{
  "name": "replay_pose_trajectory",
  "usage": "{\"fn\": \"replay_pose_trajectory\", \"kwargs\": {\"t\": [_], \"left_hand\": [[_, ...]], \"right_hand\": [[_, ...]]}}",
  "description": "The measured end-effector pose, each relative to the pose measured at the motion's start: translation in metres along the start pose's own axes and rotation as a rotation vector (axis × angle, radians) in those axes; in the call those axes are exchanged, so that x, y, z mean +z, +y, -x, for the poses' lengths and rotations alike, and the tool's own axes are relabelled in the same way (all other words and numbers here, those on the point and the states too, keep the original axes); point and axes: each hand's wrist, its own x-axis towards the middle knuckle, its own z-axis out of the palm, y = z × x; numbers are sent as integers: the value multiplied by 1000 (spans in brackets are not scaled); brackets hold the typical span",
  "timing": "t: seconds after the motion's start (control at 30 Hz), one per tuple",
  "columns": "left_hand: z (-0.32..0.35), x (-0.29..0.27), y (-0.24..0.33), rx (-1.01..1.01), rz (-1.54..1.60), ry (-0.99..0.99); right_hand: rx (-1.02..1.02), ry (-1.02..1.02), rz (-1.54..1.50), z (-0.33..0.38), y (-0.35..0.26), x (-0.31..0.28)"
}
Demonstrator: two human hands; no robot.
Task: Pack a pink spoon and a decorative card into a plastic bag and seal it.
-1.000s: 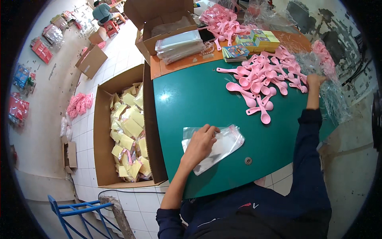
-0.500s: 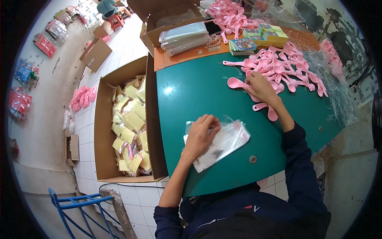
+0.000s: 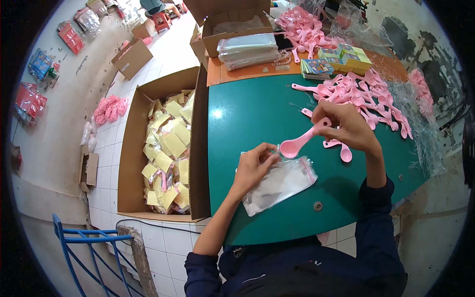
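My right hand (image 3: 349, 126) holds a pink plastic spoon (image 3: 299, 142) by its handle, bowl pointing left toward my left hand. My left hand (image 3: 255, 166) pinches the top edge of a clear plastic bag (image 3: 284, 183) that lies on the green table (image 3: 247, 114). The spoon's bowl hovers just above the bag's mouth, close to my left fingers. A loose heap of pink spoons (image 3: 361, 94) lies on the table beyond my right hand.
An open cardboard box (image 3: 133, 148) of yellow packets stands on the floor to the left. At the table's far edge are a stack of clear bags (image 3: 247, 48), small colourful boxes (image 3: 341, 58) and another cardboard box (image 3: 232, 20). A blue metal frame (image 3: 84, 247) stands lower left.
My right hand took a pink spoon from the heap and brought it back left to the bag. My left hand shifted from lying on the bag to pinching its top edge.
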Motion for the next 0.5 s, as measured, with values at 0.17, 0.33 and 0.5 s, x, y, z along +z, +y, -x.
{"fn": "replay_pose_trajectory", "kwargs": {"t": [0.17, 0.33, 0.5], "left_hand": [[-3, -3, -18, 100, -64, 13], [-1, -7, -6, -80, 393, -21], [4, -8, 5, -111, 444, -50]], "right_hand": [[35, -149, 148, -6, 7, 3], [-86, 240, 130, -8, 13, 4], [-121, 294, -90, -10, 4, 18]]}}
